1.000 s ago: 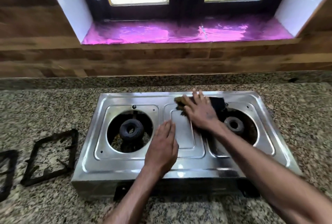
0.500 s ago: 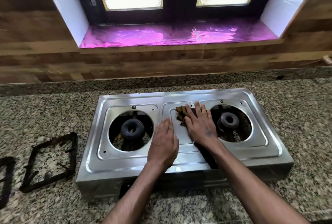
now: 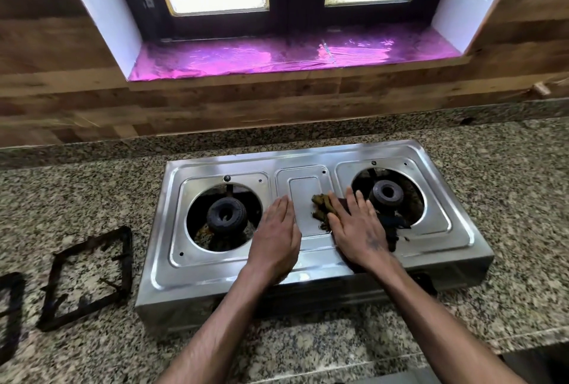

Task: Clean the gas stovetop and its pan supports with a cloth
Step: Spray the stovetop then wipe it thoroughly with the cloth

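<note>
A steel two-burner gas stovetop [image 3: 215, 276] sits on the granite counter with its pan supports off. My left hand [image 3: 275, 239] rests flat on the steel between the left burner [image 3: 226, 214] and the centre panel, fingers straight. My right hand [image 3: 358, 229] presses a dark, dirty cloth [image 3: 321, 208] flat against the centre panel, just left of the right burner [image 3: 386, 194]. Part of the cloth is hidden under the palm. Two black square pan supports lie on the counter left of the stove, one [image 3: 89, 279] fully seen, the other [image 3: 10, 313] cut by the frame edge.
The granite counter [image 3: 508, 199] runs along a wood-panelled wall [image 3: 61, 97]. A window sill lined with pink foil [image 3: 277, 57] lies behind the stove. The counter's front edge [image 3: 523, 334] is near my right forearm.
My right hand has drawn the cloth from the back of the centre panel toward me, down the panel. The left hand has stayed on the steel.
</note>
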`<state>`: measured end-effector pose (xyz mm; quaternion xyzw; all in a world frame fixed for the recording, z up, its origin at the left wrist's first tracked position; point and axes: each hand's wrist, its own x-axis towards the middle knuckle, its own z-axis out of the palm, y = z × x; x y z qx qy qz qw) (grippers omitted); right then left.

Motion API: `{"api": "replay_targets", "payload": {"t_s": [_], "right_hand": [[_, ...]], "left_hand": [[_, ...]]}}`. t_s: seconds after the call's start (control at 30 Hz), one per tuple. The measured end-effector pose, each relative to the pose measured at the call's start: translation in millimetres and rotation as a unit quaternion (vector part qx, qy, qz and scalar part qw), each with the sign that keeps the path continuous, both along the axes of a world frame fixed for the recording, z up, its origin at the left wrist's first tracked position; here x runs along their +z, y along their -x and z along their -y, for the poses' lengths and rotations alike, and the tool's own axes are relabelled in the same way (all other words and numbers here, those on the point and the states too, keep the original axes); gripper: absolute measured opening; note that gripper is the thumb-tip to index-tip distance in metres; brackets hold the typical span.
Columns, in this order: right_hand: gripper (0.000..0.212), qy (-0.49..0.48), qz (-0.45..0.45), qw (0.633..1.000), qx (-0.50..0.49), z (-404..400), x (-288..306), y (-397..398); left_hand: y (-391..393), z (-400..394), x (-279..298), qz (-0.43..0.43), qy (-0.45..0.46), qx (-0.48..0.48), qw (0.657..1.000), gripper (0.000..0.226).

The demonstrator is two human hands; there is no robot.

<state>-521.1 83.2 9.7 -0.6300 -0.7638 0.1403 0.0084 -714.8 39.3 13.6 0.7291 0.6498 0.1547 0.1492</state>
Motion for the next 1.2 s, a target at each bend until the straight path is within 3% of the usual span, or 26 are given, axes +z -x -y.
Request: {"api": "replay_targets", "payload": {"t_s": [0.13,0.23,0.4,0.47,0.6,0.67,0.77,0.83,0.97,1.03,1.2], "right_hand": [[0.075,-0.009,-0.002,0.998,0.057,35,6,-4],[0.069,0.001,-0.004,0.996,0.087,64,8,-20],[0.078,-0.015,0.000,1.000,0.024,27,-1,5],[0.076,-0.015,0.000,1.000,0.025,17,0,30],[0.072,0.007,-0.014,0.991,0.133,53,8,58],[0.067,0.048,-0.100,0.978,0.174,67,16,55],[0.055,0.043,-0.329,0.941,0.067,61,33,35],[0.041,-0.038,-0.382,0.923,-0.029,50,43,12],[0.030,-0.076,-0.363,0.922,-0.107,44,39,-20],[0.030,-0.080,-0.340,0.932,-0.097,45,31,-23],[0.036,-0.075,-0.272,0.959,-0.027,37,14,-6]], "left_hand": [[26,26,-9,-0.022,-0.005,-0.011,1.000,0.064],[37,46,-19,-0.041,-0.026,-0.025,0.999,0.064],[34,51,-16,-0.028,-0.036,-0.005,0.999,0.059],[34,52,-12,0.002,-0.039,-0.004,0.999,0.057],[38,53,0,0.164,-0.056,0.082,0.981,0.056],[37,53,6,0.188,-0.078,0.123,0.971,0.058],[19,52,16,0.144,-0.105,0.101,0.979,0.053],[-7,48,19,0.105,-0.106,0.056,0.987,0.052],[-63,39,5,-0.019,-0.040,-0.036,0.998,0.057],[-70,39,-4,-0.077,-0.019,-0.030,0.996,0.056],[-15,53,-8,-0.106,-0.016,0.002,0.994,0.055]]}}
